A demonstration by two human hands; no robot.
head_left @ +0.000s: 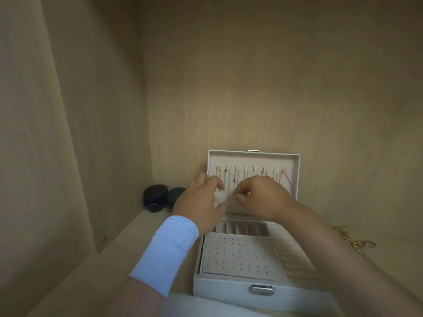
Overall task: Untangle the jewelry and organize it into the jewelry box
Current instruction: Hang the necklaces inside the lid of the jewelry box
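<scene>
An open pale jewelry box (219, 287) stands on a wooden shelf, its lid (295, 161) upright against the back wall. Several thin necklaces (246, 175) and a pink cord (285, 177) hang from hooks inside the lid. My left hand (201, 202) grips the fabric pocket (230, 203) at the bottom of the lid, fingers curled over its top edge. My right hand (261, 197) pinches that pocket's edge just to the right. In the base lie a perforated earring pad (240, 257) and ring slots (245, 229). A tangle of gold jewelry (353, 240) lies on the shelf to the right.
Two dark round jars (158, 197) stand in the back left corner of the shelf. Wooden walls close in at the left and the back. A white cloth (206, 305) lies at the near edge, in front of the box.
</scene>
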